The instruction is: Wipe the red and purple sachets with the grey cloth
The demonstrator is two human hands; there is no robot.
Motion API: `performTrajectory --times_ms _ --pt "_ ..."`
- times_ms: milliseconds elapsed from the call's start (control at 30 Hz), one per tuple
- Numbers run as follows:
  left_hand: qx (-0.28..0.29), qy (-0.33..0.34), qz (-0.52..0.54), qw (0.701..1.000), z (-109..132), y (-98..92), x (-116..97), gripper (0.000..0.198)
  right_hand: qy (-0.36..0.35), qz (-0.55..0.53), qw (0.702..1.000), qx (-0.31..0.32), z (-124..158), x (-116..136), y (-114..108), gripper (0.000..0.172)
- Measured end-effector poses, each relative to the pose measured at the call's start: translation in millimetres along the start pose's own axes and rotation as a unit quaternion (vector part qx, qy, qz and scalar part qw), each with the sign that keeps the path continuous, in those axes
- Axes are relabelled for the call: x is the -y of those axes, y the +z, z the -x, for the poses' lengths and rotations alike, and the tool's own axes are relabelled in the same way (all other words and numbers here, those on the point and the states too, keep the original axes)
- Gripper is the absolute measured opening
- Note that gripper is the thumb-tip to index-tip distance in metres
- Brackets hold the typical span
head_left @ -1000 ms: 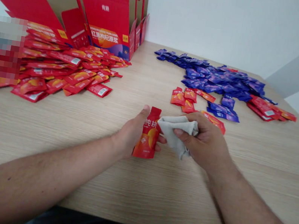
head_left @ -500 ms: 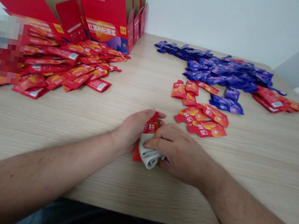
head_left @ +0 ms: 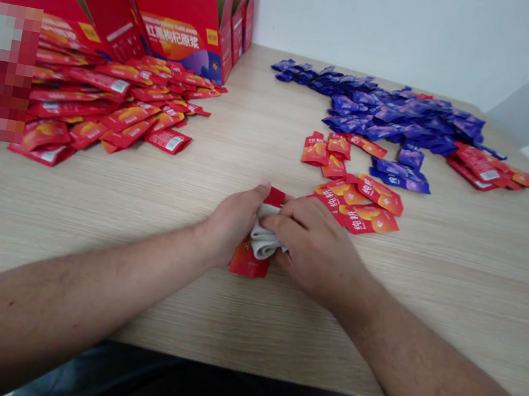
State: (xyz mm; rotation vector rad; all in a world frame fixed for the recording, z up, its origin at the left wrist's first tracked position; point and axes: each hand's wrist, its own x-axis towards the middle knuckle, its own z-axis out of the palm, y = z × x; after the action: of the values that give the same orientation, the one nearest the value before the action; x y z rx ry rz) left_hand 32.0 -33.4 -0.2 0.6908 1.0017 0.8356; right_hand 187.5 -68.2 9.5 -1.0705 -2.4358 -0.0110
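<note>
1. I'm pinning the pouch flat on the table, near the front edge right before me. Only its top corner and bottom strip are showing.
2. My left hand is clamping the pouch's left side, thumb up at the top corner.
3. My right hand is gripping the cloth, bunched, and pressing it on the pouch face.
4. Handling, my guess: the pouch is light, soft and squashy, with glossy film, so slippery. The sealed edges look stiffer, so I'm judging those the best place to pinch, not the belly.
5. A small red heap is lying just past my right hand.
6. A blue heap is sitting farther back on the right.
7. A big red heap is spreading on the left, with boxes standing behind it.
</note>
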Motion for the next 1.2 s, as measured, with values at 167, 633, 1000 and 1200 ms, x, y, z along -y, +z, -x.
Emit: performTrajectory --times_ms 167,633,1000,1200 --pt "-0.015 -0.033 0.061 0.997 -1 -0.4 -9 0.017 -0.079 -0.005 0.995 0.057 3 14 -2 0.016" --pt "0.031 -0.021 0.11 0.993 -11 -7.1 -7 0.022 -0.051 -0.116 0.989 0.073 2 0 -3 0.019" --pt "-0.012 -0.032 0.11 0.993 -11 -5.5 -10 0.026 -0.048 -0.134 0.984 0.107 1 8 1 0.021" --pt "0.002 -0.016 0.116 0.993 -15 -9.8 -10 0.025 -0.071 -0.215 0.945 0.238 2 6 -12 0.025"
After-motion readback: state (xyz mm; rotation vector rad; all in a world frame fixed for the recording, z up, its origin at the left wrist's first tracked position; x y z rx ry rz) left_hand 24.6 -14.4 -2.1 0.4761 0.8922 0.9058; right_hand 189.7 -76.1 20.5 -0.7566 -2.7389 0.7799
